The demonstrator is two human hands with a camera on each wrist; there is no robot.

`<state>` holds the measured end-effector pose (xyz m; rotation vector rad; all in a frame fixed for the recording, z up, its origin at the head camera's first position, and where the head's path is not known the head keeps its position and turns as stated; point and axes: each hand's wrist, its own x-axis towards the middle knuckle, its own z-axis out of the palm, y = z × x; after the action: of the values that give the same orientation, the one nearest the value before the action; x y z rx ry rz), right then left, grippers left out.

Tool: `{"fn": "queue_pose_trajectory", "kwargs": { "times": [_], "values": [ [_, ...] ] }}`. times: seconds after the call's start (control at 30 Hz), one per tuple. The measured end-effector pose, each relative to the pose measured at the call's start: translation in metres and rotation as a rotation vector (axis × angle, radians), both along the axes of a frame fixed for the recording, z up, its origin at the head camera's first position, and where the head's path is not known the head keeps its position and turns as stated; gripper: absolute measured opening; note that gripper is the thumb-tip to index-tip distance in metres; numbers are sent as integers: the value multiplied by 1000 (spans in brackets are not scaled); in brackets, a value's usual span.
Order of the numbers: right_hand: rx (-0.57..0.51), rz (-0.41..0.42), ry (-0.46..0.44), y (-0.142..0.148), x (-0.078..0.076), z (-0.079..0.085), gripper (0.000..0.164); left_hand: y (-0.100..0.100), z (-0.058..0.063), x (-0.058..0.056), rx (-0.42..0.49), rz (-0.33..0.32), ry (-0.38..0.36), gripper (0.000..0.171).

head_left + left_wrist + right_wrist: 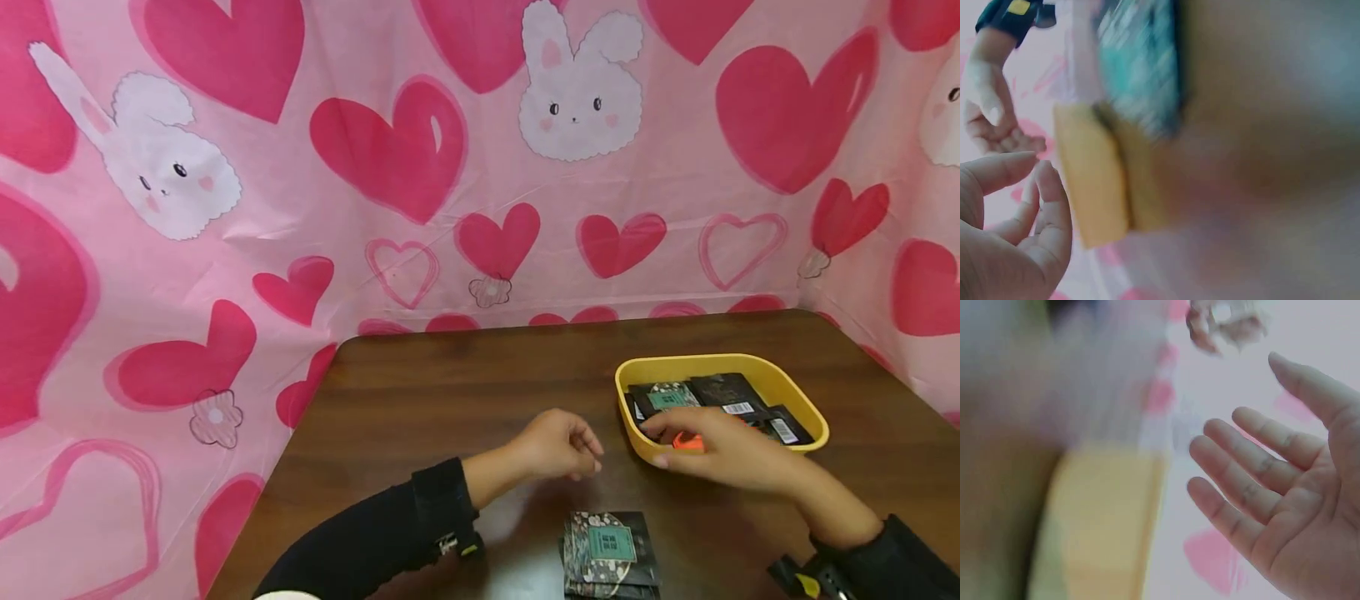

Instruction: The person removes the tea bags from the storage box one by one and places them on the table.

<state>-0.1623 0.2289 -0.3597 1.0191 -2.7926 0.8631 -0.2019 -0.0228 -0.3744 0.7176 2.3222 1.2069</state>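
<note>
My right hand [731,450] is over the near left edge of a yellow plastic basket [813,421], its fingers spread with nothing between them. Inside the basket lie several flat dark packets [723,390] with printed fronts, some showing white barcode labels. A small orange item [687,442] shows below the right fingers. To the left of the basket hovers my left hand [558,446], fingers loosely bent and holding nothing; the left wrist view shows its thumb and fingertips [1050,181] close together. Below it, a stack of similar packets [609,546] with a green label sits on the table.
The brown wooden table [450,375] carries the basket at the right and the stack at the near edge. A pink curtain [480,167] with hearts and rabbits hangs behind and at both sides. The wrist views are partly blurred.
</note>
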Motion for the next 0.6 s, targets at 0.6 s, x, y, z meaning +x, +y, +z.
{"fn": "queue_pose_trajectory", "kwargs": {
  "times": [0.6],
  "values": [
    [281, -95, -315, 30, -96, 0, 48, 127, 18, -75, -664, -255, 582, 31]
  ]
}}
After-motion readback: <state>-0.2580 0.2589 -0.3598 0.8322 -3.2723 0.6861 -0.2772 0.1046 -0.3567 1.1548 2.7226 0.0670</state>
